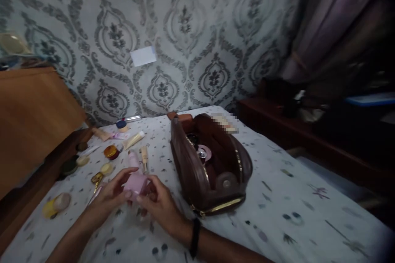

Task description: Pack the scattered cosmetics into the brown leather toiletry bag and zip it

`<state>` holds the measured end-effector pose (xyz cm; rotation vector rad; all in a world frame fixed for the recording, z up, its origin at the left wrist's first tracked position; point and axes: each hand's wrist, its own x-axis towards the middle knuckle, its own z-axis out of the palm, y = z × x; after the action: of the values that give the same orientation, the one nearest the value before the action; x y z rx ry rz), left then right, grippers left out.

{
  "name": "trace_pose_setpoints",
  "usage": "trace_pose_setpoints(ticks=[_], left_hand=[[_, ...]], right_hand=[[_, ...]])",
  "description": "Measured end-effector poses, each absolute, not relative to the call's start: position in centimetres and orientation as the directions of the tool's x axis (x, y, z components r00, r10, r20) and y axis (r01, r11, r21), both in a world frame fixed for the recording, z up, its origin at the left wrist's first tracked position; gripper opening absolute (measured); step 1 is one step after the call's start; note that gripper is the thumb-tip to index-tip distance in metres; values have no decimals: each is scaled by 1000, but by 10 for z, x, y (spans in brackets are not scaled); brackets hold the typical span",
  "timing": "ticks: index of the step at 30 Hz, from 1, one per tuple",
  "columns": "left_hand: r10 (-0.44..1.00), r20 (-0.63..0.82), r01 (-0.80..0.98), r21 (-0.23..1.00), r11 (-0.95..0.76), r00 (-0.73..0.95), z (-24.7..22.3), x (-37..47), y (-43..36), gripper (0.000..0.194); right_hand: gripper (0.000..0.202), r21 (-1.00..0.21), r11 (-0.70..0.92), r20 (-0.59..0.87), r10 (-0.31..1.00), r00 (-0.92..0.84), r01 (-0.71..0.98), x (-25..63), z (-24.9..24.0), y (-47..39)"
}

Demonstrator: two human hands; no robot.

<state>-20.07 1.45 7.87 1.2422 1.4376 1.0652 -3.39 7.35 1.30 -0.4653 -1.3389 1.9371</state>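
Between my two hands is a small pink jar-like container (135, 183), held above the patterned sheet (271, 230). The fingers of my left hand (115, 189) wrap its left side. My right hand (159, 201), with a black band on the wrist, grips it from the right. Just beyond the hands lie a pink tube (133, 160) and a slim beige tube (144, 158). To the right stands a brown cosmetic bag (191, 172), unzipped, with a pink round item (204, 153) and other things inside; its depths are dark.
Several cosmetics lie to the left: an amber jar (111, 152), a cream tube (133, 140), a gold item (97, 178), a yellow container (51, 208). A wooden cabinet (37, 119) borders the left side; the patterned wall (185, 28) rises behind.
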Motion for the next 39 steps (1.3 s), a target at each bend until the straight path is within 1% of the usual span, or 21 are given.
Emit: trace_pose_setpoints(ticks=[3, 6, 9, 11, 14, 16, 19, 22, 25, 29, 35, 39], left_hand=[[993, -104, 247, 962, 116, -62, 90, -201, 20, 64], [992, -84, 311, 944, 110, -96, 103, -198, 27, 63], [991, -5, 382, 923, 56, -135, 123, -195, 38, 61], [992, 55, 445, 895, 2, -115, 140, -189, 47, 59], [988, 148, 504, 857, -105, -46, 169, -167, 63, 56], [981, 192, 490, 854, -172, 10, 186, -145, 75, 55], [975, 146, 442, 873, -207, 169, 203, -107, 95, 58], [937, 131, 483, 829, -282, 323, 210, -75, 116, 56], [900, 111, 593, 717, -367, 422, 210, -52, 135, 53], [848, 58, 729, 483, -485, 526, 203, -32, 155, 51], [813, -126, 813, 239, -531, 569, 196, -12, 168, 38], [791, -198, 814, 98, -572, 579, 193, -3, 172, 28]], right_hand=[[61, -887, -246, 93, 733, -673, -390, -35, 11, 76], [68, -889, -258, 85, 718, -691, -378, -34, 9, 77], [69, -912, -243, 66, 708, -703, -331, -33, 6, 76], [63, -932, -234, 42, 688, -725, -276, -32, 5, 77], [52, -959, -205, 12, 662, -749, -197, -30, 6, 77], [46, -968, -192, -7, 659, -752, -159, -28, 9, 77], [38, -970, -211, -46, 641, -766, -118, -26, 15, 78], [30, -974, -213, -84, 652, -754, -75, -25, 18, 80], [26, -977, -204, -94, 667, -739, -60, -27, 16, 80], [29, -977, -194, -67, 683, -728, -93, -30, 10, 79], [22, -983, -175, -85, 689, -720, -51, -28, 15, 78], [27, -986, -163, -82, 680, -728, -41, -26, 14, 78]])
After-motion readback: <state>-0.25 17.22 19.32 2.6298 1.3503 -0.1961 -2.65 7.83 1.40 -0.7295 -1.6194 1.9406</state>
